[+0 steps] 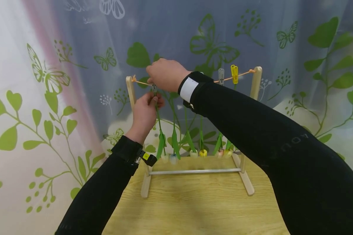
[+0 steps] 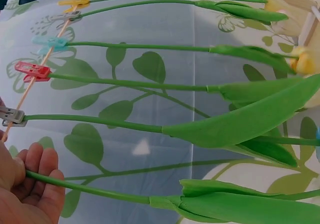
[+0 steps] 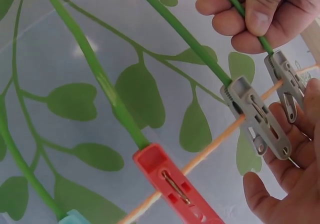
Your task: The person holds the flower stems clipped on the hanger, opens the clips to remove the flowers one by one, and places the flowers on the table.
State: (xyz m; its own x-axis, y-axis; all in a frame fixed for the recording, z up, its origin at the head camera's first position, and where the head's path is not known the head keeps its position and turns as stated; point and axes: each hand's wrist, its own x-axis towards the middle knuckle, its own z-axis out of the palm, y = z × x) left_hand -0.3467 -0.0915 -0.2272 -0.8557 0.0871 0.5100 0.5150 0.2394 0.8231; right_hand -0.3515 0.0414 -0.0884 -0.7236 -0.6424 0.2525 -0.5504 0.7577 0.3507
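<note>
Your left grip [image 1: 146,109] pinches the leftmost tulip [image 2: 200,207] by its stem [image 2: 95,189], just below the end gray clip [image 3: 284,73] on the orange cord [image 3: 205,155], bloom [image 1: 164,158] hanging down. Right grip [image 1: 168,75] is at that clip; can't tell if it's clamped on. Tulip's likely light, stem bendy, bloom easily squashed: hold high on the stem, keep off the bloom.

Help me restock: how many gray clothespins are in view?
3: a gray clothespin beside the yellow one, another beside the red one, a third at the right hand.
</note>
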